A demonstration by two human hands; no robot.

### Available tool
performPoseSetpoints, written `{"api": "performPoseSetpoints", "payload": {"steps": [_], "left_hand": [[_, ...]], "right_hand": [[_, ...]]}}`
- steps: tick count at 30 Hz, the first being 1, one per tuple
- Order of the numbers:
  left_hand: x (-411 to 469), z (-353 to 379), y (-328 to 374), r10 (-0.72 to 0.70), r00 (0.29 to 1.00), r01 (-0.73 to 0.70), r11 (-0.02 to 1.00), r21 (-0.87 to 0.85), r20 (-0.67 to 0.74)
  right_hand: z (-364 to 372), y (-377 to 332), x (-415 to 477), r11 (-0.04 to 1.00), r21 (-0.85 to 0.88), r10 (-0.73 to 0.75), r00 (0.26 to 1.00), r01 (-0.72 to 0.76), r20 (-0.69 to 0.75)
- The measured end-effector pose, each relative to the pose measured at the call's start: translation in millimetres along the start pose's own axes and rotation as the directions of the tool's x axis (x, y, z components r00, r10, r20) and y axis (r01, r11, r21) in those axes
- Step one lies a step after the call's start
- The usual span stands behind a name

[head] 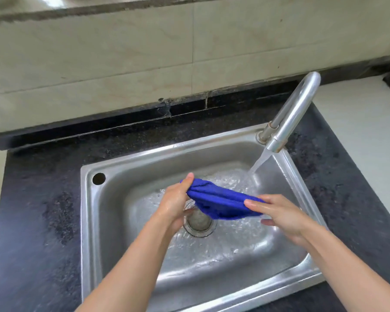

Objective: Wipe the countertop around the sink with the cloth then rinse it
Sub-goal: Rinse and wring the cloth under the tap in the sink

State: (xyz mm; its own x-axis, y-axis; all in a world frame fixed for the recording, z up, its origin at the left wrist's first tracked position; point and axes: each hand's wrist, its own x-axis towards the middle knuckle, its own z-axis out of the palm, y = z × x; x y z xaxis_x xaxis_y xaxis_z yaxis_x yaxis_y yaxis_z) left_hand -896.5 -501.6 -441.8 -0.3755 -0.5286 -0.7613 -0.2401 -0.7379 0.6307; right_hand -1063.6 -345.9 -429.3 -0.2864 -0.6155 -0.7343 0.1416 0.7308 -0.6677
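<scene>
Gripping the cloth (218, 202) at its left end with the left hand (175, 203), thumb on top. Pinching its right end with the right hand (279, 216), fingers laid flat above, thumb beneath. Stretched between both, bunched and sagging, over the drain (198, 222) in the sink (88, 221). Just beyond, pouring from the tap (295, 113) at the right, water (260, 162) into the wet basin. All round, dark speckled countertop (38, 221).

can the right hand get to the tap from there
Probably yes. Nothing stands between the right hand and the tap, only the water stream; but it pinches the cloth, so it would have to let go, leaving it to the left hand.
</scene>
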Motion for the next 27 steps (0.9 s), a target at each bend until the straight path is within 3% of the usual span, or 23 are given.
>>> {"api": "performPoseSetpoints", "payload": {"steps": [3, 5, 8, 10, 12, 15, 19, 21, 23, 24, 27], "left_hand": [[-5, 7, -7, -0.161, 0.983, 0.147, 0.978, -0.146, -0.09], [-8, 20, -21, -0.312, 0.95, 0.303, 0.926, -0.226, -0.003], [-6, 42, -37, -0.418, 0.898, 0.438, 0.83, -0.345, 0.134], [5, 50, -41, -0.376, 0.906, 0.423, 0.789, -0.445, 0.194], [10, 56, -38, -0.342, 0.926, 0.377, 0.836, -0.398, 0.159], [0, 72, -38, -0.296, 0.947, 0.32, 0.902, -0.289, 0.126], [-15, 86, -37, -0.189, 0.982, 0.185, 0.972, -0.145, -0.018], [-8, 74, -28, -0.182, 0.982, 0.169, 0.969, -0.177, -0.056], [0, 65, -17, -0.187, 0.98, 0.163, 0.952, -0.259, -0.072], [-1, 65, -14, -0.182, 0.981, 0.156, 0.948, -0.279, -0.072], [-13, 77, -16, -0.167, 0.986, 0.16, 0.967, -0.198, -0.019]], "right_hand": [[15, -15, 9, 0.988, 0.143, -0.028, 0.978, 0.059, -0.205], [40, -25, 13, 0.956, 0.259, -0.051, 0.949, 0.136, -0.311], [84, -25, -13, 0.922, 0.311, -0.115, 0.931, 0.23, -0.348], [107, -19, -45, 0.908, 0.3, -0.201, 0.932, 0.293, -0.302], [117, -13, -57, 0.897, 0.295, -0.239, 0.921, 0.331, -0.306], [96, -16, -12, 0.952, 0.158, -0.149, 0.847, 0.263, -0.51], [55, -29, 50, 0.931, 0.323, 0.049, 0.816, 0.172, -0.576], [76, -30, 36, 0.916, 0.361, 0.046, 0.845, 0.178, -0.533], [103, -28, 11, 0.899, 0.371, -0.054, 0.9, 0.233, -0.433], [109, -27, 7, 0.897, 0.363, -0.083, 0.901, 0.254, -0.425], [79, -28, 43, 0.883, 0.402, 0.023, 0.833, 0.243, -0.553]]}}
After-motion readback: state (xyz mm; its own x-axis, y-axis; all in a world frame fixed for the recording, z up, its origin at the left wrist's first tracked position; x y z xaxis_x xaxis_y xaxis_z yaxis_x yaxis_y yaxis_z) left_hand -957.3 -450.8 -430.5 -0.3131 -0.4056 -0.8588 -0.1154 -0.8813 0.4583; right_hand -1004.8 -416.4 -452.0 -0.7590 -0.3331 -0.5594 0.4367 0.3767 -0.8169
